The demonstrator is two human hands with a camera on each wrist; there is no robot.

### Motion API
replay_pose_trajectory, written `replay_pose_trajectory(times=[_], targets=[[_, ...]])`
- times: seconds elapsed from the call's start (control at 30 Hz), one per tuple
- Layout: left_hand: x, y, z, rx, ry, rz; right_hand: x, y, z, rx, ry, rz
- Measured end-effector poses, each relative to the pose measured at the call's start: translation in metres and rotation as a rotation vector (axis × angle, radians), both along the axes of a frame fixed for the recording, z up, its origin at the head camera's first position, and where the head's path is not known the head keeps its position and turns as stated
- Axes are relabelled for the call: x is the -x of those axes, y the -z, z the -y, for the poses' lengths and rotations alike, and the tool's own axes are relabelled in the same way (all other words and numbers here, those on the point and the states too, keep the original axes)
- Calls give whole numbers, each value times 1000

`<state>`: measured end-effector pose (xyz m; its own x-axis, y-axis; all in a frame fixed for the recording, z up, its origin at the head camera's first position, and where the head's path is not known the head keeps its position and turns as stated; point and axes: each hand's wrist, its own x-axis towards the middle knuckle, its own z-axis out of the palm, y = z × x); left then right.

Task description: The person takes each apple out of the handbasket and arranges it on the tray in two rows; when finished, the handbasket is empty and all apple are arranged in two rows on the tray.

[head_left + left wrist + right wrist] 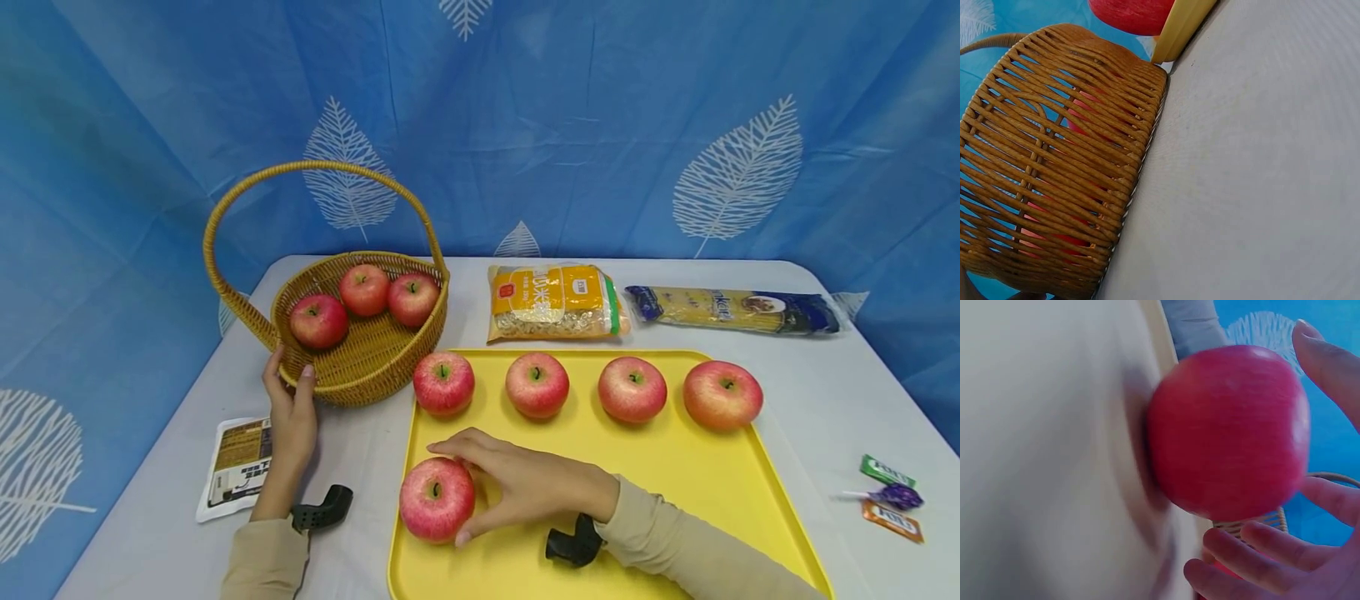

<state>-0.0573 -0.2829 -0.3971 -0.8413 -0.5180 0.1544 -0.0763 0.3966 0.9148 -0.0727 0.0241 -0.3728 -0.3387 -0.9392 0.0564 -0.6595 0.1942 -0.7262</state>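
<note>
My left hand (292, 421) holds the near left rim of a wicker basket (382, 387), thumb over the edge. Inside the basket lie three red apples, one of them a left apple (319, 322). In the left wrist view, the basket's woven side (1054, 169) fills the left half. My right hand (525, 479) is spread around the right side of a red apple (437, 500) at the near left of a yellow tray (600, 500). In the right wrist view, the thumb (1329, 369) stands apart from this apple (1229, 431), and the fingers spread beside it.
Several apples, among them a middle apple (537, 385), line the tray's far edge. Behind it lie an orange grain bag (558, 302) and a spaghetti pack (738, 310). A flat packet (238, 467) lies left of my left forearm. Wrapped candies (892, 496) are at far right.
</note>
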Motion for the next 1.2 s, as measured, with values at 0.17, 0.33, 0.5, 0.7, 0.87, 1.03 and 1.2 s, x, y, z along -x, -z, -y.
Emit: replay_pose_trajectory(times=[0.17, 0.33, 0.5, 0.7, 0.87, 1.03, 1.2], targets=[[-1, -1, 0, 2, 7, 8, 9, -10, -3, 61, 57, 4], [1, 1, 1, 3, -3, 21, 21, -20, -1, 183, 238, -75], [1, 3, 2, 3, -4, 18, 32, -30, 11, 235, 493, -209], [1, 3, 2, 4, -2, 11, 49, -41, 32, 182, 674, -122], [0, 4, 1, -16, 15, -18, 65, -43, 50, 103, 756, -70], [-1, 4, 1, -25, 23, -28, 79, -47, 68, 71, 802, -88], [0, 4, 1, -16, 16, -29, 97, -52, 87, 24, 800, -171]])
